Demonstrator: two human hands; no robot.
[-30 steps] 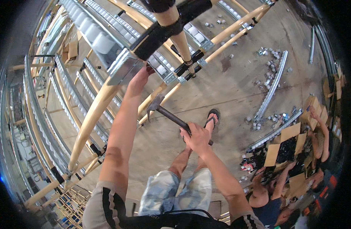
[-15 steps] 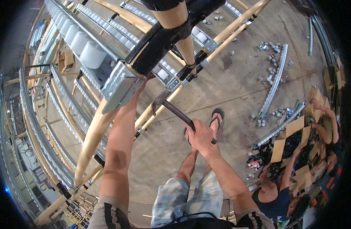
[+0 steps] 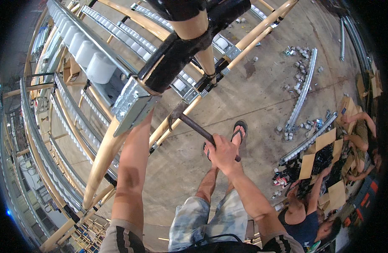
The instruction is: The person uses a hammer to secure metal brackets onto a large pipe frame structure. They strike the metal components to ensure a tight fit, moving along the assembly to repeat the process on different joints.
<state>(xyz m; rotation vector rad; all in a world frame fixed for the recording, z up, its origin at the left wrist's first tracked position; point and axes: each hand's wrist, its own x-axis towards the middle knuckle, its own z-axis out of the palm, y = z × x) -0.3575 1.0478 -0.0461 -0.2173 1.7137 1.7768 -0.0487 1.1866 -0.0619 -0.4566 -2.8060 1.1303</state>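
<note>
My right hand [image 3: 223, 152] grips the dark handle of a claw hammer [image 3: 189, 123], whose head sits by a yellow tube of the rack frame [image 3: 105, 152]. My left arm reaches up under a galvanised metal bracket [image 3: 132, 105] fixed to the yellow tube and a black joint [image 3: 177, 55]. The bracket hides my left hand. My sandalled feet [image 3: 238, 130] stand on the concrete floor below.
Roller track rails [image 3: 82, 50] with white rollers run along the frame at upper left. Loose rails [image 3: 301, 97] and small parts lie on the floor at right. Other people [image 3: 303, 211] sit among cardboard sheets [image 3: 325, 141] at lower right.
The view has moved closer to the bracket and black joint. The hammer head has come up nearer the yellow tube. My left arm stays raised under the bracket.
</note>
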